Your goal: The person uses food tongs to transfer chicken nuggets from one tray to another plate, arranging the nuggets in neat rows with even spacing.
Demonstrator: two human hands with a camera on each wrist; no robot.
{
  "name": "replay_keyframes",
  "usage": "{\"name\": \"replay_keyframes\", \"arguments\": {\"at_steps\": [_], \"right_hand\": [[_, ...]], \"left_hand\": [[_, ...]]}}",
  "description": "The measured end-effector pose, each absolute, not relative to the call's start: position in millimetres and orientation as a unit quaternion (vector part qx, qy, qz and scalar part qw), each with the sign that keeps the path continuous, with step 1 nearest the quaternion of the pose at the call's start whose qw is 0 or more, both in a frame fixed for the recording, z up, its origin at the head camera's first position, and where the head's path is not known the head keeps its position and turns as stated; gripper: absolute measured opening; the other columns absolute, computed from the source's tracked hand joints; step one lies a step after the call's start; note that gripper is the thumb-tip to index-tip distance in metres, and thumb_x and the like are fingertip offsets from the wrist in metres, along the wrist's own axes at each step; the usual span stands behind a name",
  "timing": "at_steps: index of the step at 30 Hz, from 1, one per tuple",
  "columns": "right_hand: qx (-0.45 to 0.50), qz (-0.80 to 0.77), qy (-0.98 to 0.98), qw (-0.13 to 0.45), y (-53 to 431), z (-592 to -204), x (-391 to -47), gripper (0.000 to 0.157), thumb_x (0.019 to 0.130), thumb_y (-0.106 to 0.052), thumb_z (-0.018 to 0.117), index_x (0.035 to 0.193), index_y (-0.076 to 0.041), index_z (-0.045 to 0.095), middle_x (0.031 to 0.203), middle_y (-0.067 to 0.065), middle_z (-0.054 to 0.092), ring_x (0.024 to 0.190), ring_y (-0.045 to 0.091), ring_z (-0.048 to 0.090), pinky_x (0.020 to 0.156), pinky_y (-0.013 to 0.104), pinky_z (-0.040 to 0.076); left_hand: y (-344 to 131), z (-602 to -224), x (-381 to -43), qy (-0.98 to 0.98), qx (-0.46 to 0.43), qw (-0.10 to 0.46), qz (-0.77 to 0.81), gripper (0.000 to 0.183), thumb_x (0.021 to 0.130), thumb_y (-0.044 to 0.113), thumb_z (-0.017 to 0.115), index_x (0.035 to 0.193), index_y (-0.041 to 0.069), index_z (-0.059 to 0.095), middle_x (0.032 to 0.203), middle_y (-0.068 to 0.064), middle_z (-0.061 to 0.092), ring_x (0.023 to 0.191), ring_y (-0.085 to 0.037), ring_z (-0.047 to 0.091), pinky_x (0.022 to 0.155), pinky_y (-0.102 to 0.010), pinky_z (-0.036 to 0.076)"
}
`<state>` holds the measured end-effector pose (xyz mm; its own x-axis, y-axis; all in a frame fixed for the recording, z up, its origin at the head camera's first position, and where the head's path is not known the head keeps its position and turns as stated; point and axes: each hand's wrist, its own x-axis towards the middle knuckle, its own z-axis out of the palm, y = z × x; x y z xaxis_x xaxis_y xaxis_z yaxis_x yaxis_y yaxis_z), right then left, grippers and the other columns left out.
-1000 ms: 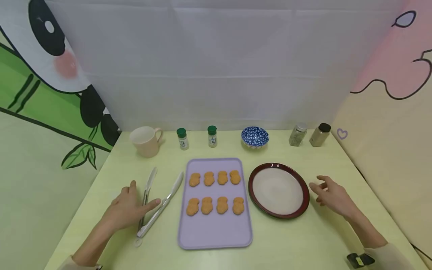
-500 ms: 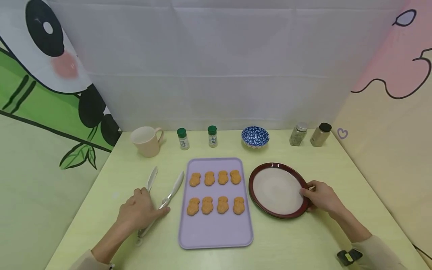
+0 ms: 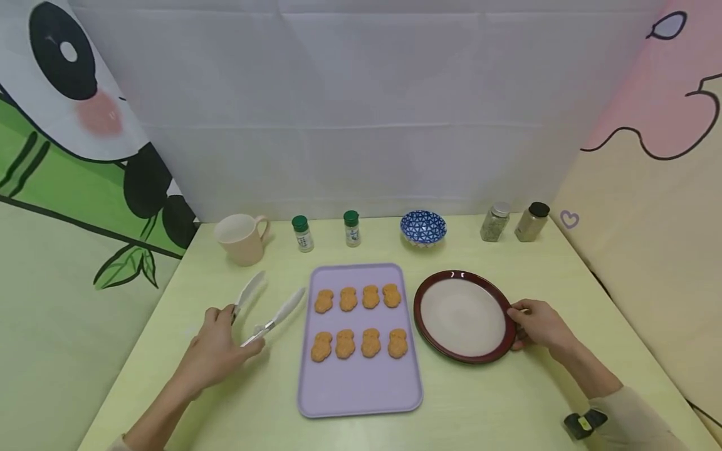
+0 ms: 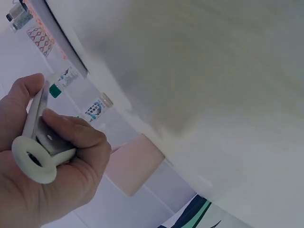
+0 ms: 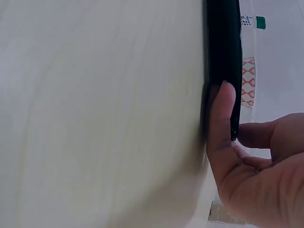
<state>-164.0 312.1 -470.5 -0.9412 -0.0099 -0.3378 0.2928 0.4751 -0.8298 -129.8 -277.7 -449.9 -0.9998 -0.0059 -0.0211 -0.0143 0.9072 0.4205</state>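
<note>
In the head view my left hand [image 3: 210, 356] grips a pair of metal tongs [image 3: 286, 308] with pale tips, their two arms spread and pointing away from me. The ring end of the tongs [image 4: 52, 137] shows in the left wrist view, with thumb and fingers closed round the handles above the table. On the right, my right hand [image 3: 540, 327] pinches the edge of a brown-rimmed white plate [image 3: 464, 318]. In the right wrist view the plate's dark side [image 5: 224, 42] sits between thumb and fingers. Between the hands lies a lilac tray [image 3: 361, 394] bearing two rows of brown nugget-like pieces [image 3: 345, 343].
Along the back stand a pale pink mug [image 3: 241, 241], a green-capped shaker [image 3: 303, 235] and another green-capped shaker [image 3: 352, 230]. Farther right are a blue patterned bowl [image 3: 423, 228], a grey-lidded jar [image 3: 495, 223] and a black-lidded jar [image 3: 532, 223]. A white cloth hangs behind the table.
My left hand came down onto the tongs, took hold and raised them from the table. My right hand moved left to the plate and now grips its edge.
</note>
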Motion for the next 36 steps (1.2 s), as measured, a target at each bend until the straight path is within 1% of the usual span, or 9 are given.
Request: {"name": "replay_keyframes", "arguments": {"at_steps": [2, 4, 9, 11, 16, 23, 27, 30, 36], "right_hand": [[0.089, -0.515, 0.84, 0.15, 314, -471, -165, 0.034, 0.1, -0.017, 0.047, 0.118, 0.012, 0.048, 0.081, 0.017, 0.06, 0.064, 0.028, 0.063, 0.057, 0.04, 0.054], [0.093, -0.524, 0.833, 0.149, 317, -471, -166, 0.033, 0.1, -0.017, 0.047, 0.116, 0.011, 0.049, 0.079, 0.016, 0.059, 0.063, 0.028, 0.063, 0.057, 0.04, 0.054], [0.095, -0.546, 0.819, 0.151, 322, -472, -166, 0.032, 0.099, -0.017, 0.049, 0.115, 0.01, 0.051, 0.074, 0.015, 0.059, 0.06, 0.028, 0.064, 0.056, 0.041, 0.054], [0.094, -0.553, 0.814, 0.151, 324, -471, -166, 0.031, 0.099, -0.018, 0.05, 0.115, 0.009, 0.051, 0.073, 0.016, 0.059, 0.06, 0.029, 0.064, 0.057, 0.041, 0.054], [0.097, -0.554, 0.814, 0.147, 325, -471, -167, 0.03, 0.099, -0.018, 0.051, 0.113, 0.009, 0.053, 0.074, 0.016, 0.06, 0.061, 0.029, 0.064, 0.056, 0.041, 0.054], [0.099, -0.552, 0.815, 0.142, 326, -474, -168, 0.029, 0.098, -0.017, 0.051, 0.113, 0.008, 0.054, 0.074, 0.015, 0.061, 0.059, 0.029, 0.064, 0.055, 0.041, 0.054], [0.103, -0.556, 0.813, 0.14, 324, -476, -168, 0.029, 0.098, -0.017, 0.052, 0.113, 0.007, 0.054, 0.073, 0.015, 0.061, 0.058, 0.029, 0.064, 0.054, 0.041, 0.054], [0.105, -0.555, 0.814, 0.138, 323, -478, -168, 0.029, 0.098, -0.017, 0.052, 0.113, 0.007, 0.054, 0.074, 0.015, 0.061, 0.058, 0.029, 0.064, 0.053, 0.041, 0.054], [0.105, -0.557, 0.813, 0.133, 322, -479, -167, 0.028, 0.098, -0.017, 0.052, 0.113, 0.006, 0.054, 0.073, 0.016, 0.061, 0.057, 0.03, 0.064, 0.053, 0.042, 0.053]], "left_hand": [[-277, -447, -131, 0.976, 0.009, 0.0, 0.217, 0.107, 0.072, 0.066, 0.068, 0.142, -0.005, 0.029, 0.118, -0.019, 0.037, 0.087, -0.035, 0.053, 0.065, -0.045, 0.045], [-274, -444, -133, 0.975, 0.031, -0.01, 0.22, 0.108, 0.07, 0.071, 0.065, 0.141, -0.003, 0.033, 0.116, -0.015, 0.04, 0.088, -0.031, 0.053, 0.067, -0.045, 0.045], [-268, -435, -144, 0.967, 0.096, -0.024, 0.235, 0.099, 0.067, 0.071, 0.068, 0.138, 0.005, 0.043, 0.109, -0.006, 0.045, 0.07, -0.014, 0.053, 0.055, -0.03, 0.043], [-266, -431, -150, 0.964, 0.122, -0.027, 0.236, 0.097, 0.066, 0.069, 0.07, 0.137, 0.008, 0.045, 0.107, -0.002, 0.046, 0.068, -0.009, 0.053, 0.052, -0.027, 0.042], [-252, -419, -172, 0.96, 0.191, -0.038, 0.203, 0.094, 0.064, 0.069, 0.072, 0.137, 0.014, 0.05, 0.107, 0.01, 0.048, 0.066, -0.004, 0.052, 0.053, -0.025, 0.041], [-213, -407, -208, 0.954, 0.278, -0.023, 0.114, 0.095, 0.062, 0.073, 0.069, 0.139, 0.021, 0.049, 0.122, 0.008, 0.052, 0.063, -0.004, 0.05, 0.058, -0.025, 0.043], [-192, -410, -228, 0.943, 0.321, -0.01, 0.092, 0.089, 0.065, 0.066, 0.073, 0.139, 0.024, 0.049, 0.13, 0.007, 0.051, 0.088, -0.01, 0.059, 0.075, -0.034, 0.048], [-181, -413, -240, 0.938, 0.333, 0.007, 0.092, 0.085, 0.067, 0.062, 0.075, 0.139, 0.024, 0.049, 0.133, 0.006, 0.05, 0.11, -0.017, 0.055, 0.087, -0.042, 0.046], [-168, -418, -257, 0.936, 0.335, 0.032, 0.103, 0.079, 0.07, 0.061, 0.073, 0.137, 0.024, 0.051, 0.133, 0.005, 0.052, 0.114, -0.019, 0.053, 0.091, -0.047, 0.043]]}}
